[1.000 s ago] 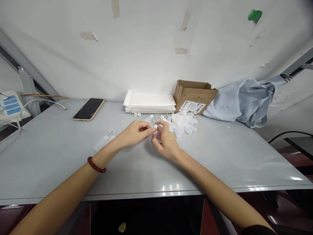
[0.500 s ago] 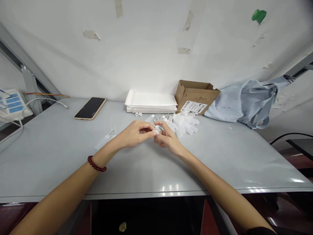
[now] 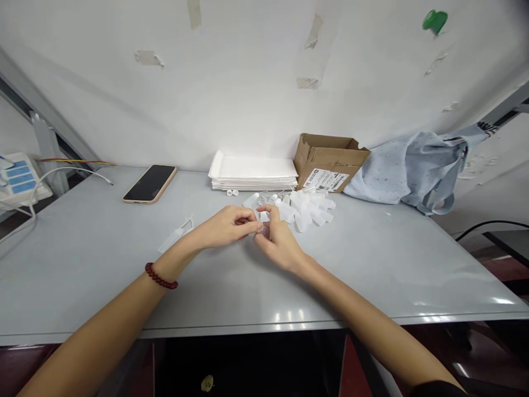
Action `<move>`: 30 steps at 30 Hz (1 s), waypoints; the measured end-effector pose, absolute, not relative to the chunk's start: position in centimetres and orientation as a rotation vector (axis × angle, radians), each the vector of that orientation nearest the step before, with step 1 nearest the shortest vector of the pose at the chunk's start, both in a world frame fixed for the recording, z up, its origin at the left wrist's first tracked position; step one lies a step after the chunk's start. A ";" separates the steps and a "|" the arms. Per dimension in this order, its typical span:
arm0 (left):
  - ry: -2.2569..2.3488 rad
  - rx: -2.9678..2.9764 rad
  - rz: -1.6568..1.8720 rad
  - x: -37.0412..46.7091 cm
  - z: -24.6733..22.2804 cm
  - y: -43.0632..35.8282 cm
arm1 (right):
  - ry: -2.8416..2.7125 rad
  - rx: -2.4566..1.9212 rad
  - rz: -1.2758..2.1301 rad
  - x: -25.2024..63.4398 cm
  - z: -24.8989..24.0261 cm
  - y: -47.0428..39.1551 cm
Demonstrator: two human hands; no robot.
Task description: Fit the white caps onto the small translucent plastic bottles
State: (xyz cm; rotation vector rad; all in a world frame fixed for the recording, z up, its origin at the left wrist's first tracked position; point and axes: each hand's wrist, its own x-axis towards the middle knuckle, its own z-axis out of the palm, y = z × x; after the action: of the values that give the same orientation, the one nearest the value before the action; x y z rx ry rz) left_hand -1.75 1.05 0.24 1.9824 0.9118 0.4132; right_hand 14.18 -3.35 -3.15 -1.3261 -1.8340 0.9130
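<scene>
My left hand (image 3: pixel 231 226) pinches something small and pale between thumb and fingers, mostly hidden. Close against those fingertips, my right hand (image 3: pixel 280 242) has its thumb and index finger apart, with nothing plainly gripped. Just behind both hands lies a pile of small translucent plastic bottles (image 3: pixel 309 209), some with thin white tips among them. Another translucent bottle (image 3: pixel 170 241) rests on the table near my left forearm, with a thin bent piece at its end. Two small white caps (image 3: pixel 232 193) stand farther back.
On the grey table (image 3: pixel 231 298), a stack of white padded envelopes (image 3: pixel 256 168) and an open cardboard box (image 3: pixel 330 165) stand by the wall. A light blue cloth bag (image 3: pixel 397 171) lies at the right. A phone (image 3: pixel 149 183) and a white cable (image 3: pixel 78 170) are at the left.
My right thumb and index finger have spread apart from their earlier pinch. My left hand keeps its pinch in nearly the same place. The view has shifted slightly.
</scene>
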 end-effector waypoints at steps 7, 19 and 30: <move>0.862 1.973 0.341 -2.0 0.8 0.7 | -1.531 -1.173 1.516 14.9 -2.1 -3.0; 0.737 1.996 0.314 -2.2 1.2 0.4 | -1.266 -0.951 1.994 15.3 -1.9 -2.8; 0.847 2.005 0.506 -1.5 0.6 0.2 | -1.324 -0.954 1.841 14.7 -2.1 -3.0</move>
State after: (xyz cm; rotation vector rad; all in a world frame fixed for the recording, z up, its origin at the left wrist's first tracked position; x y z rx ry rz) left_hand -1.45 0.22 0.61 2.0054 0.8468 0.5062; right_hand 14.72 -2.95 -2.08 -0.9545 -1.3242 1.8409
